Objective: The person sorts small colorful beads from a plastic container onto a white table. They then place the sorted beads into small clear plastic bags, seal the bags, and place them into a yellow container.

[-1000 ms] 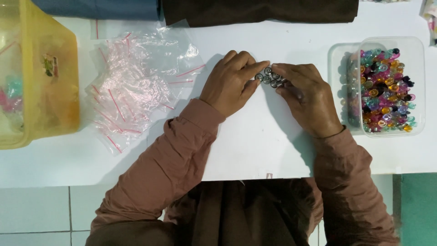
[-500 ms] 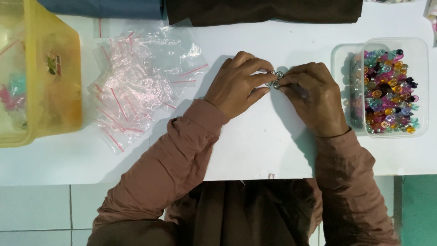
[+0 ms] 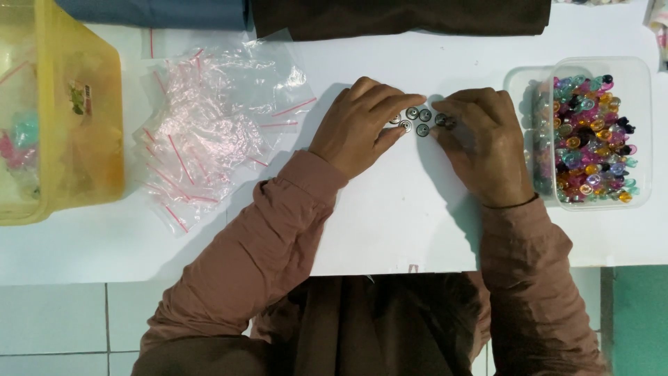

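The white worktop (image 3: 390, 223) fills the frame. At the left edge stands a yellow bin (image 3: 62, 118), with a heap of clear bags (image 3: 209, 132) to its right; at the right edge a clear tub (image 3: 640, 132) holds coloured beads (image 3: 591, 139). Just above centre the left hand (image 3: 355, 129) and right hand (image 3: 487, 150) meet. Between them lie small dark buttons (image 3: 416, 120), flat on the worktop. The left fingers (image 3: 396, 104) are stretched together, tips touching the buttons' left side; the right fingers (image 3: 452, 111) curl onto the rightmost button. Both hands are equally near.
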